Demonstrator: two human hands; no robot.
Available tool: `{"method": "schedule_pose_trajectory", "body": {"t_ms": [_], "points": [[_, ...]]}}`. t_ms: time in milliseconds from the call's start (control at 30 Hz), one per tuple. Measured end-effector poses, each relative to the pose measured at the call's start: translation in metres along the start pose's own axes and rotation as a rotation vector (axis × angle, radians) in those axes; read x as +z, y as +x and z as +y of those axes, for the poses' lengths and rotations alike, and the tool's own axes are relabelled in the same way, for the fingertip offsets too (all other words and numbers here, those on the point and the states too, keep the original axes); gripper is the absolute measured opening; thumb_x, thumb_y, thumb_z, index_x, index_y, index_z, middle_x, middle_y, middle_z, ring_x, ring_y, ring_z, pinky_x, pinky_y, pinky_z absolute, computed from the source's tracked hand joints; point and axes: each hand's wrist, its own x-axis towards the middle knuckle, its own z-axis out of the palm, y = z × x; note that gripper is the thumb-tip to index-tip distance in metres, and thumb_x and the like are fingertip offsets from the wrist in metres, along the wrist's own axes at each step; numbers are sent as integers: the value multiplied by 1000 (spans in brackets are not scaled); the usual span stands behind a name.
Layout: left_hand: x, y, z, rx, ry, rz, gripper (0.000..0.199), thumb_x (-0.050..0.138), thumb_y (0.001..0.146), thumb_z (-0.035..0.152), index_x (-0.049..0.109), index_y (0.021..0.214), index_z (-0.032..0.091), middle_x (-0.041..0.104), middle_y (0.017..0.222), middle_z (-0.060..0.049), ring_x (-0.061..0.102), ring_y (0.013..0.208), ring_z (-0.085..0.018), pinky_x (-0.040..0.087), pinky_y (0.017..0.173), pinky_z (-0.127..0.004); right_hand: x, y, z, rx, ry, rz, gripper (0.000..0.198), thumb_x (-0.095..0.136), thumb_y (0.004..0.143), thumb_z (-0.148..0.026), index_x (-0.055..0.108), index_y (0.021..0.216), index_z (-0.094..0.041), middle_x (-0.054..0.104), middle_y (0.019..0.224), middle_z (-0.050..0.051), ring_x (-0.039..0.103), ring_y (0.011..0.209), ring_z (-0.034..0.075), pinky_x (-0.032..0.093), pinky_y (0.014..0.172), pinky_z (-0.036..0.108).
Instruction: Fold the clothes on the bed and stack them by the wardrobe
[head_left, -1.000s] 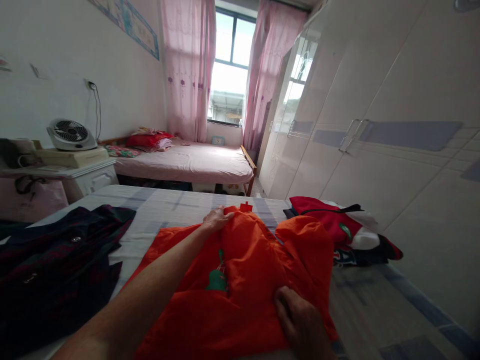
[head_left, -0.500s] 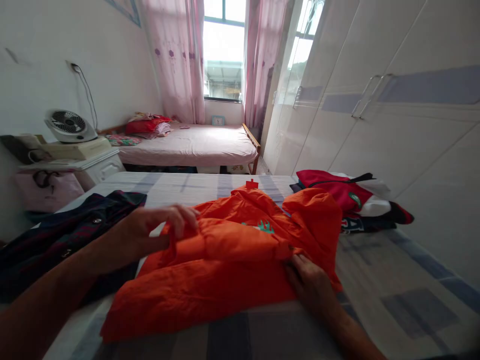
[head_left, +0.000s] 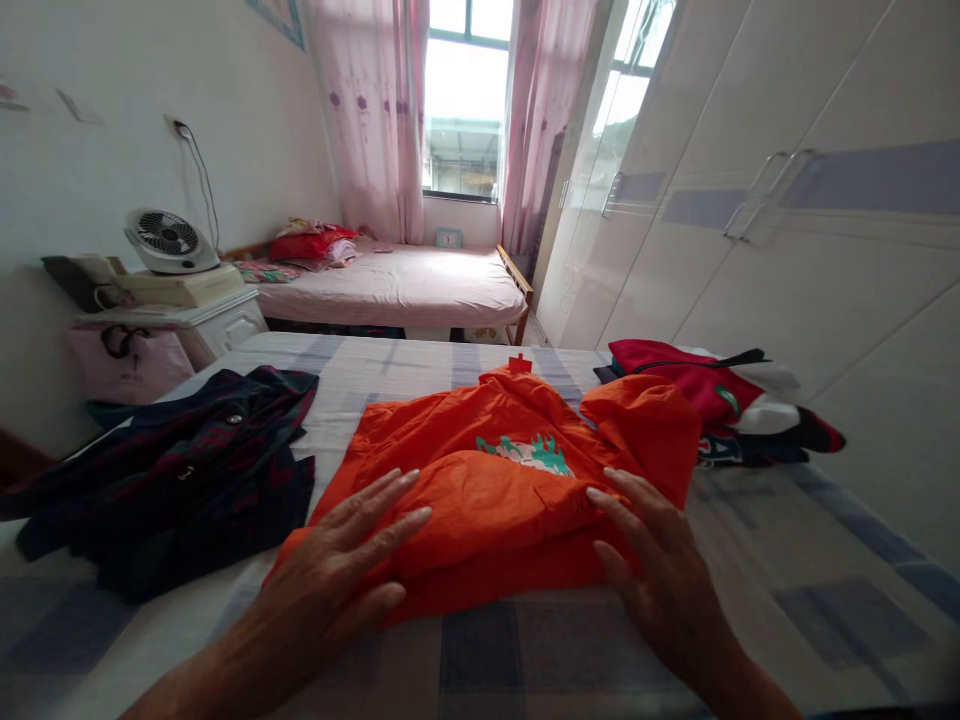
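An orange jacket (head_left: 450, 420) with a green and white print lies spread on the bed in front of me, its hood to the right. One sleeve is laid across the front of it. My left hand (head_left: 337, 560) is over the left end of that sleeve, fingers spread. On the right, my right hand (head_left: 656, 560) is at the sleeve's other end, fingers apart with the tips at the cloth. Whether either palm presses on the fabric I cannot tell. Neither hand grips anything.
A dark plaid shirt (head_left: 172, 470) lies crumpled at the left. Behind the hood at the right is a pile with a red and white jacket (head_left: 690, 380). White wardrobe doors (head_left: 810, 290) line the right side. A fan (head_left: 169, 240) stands on boxes at the far left.
My left hand has let go of the sleeve and come down nearer, opening out. The sleeve now lies flatter across the jacket. My right hand has loosened and spread. The view has shifted left.
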Motion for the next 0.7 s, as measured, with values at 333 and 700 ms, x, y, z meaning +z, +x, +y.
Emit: {"method": "schedule_pose_trajectory", "body": {"t_ms": [333,700], "points": [[-4,43,-39,-231,-217,-87,34,40,92,40,63,113,29,61,126,1,54,118,-15,40,101,-26,17,44,13,144,260,-394,25,41,93,-30,62,107,-25,64,112,4,59,103,18,46,90,33],[29,113,-156,-471,-112,-148,39,49,77,39,67,105,17,67,109,-10,62,100,-24,44,90,-31,114,182,76,533,113,-386,53,47,86,-46,54,124,-8,56,125,20,52,114,29,38,94,41]]}}
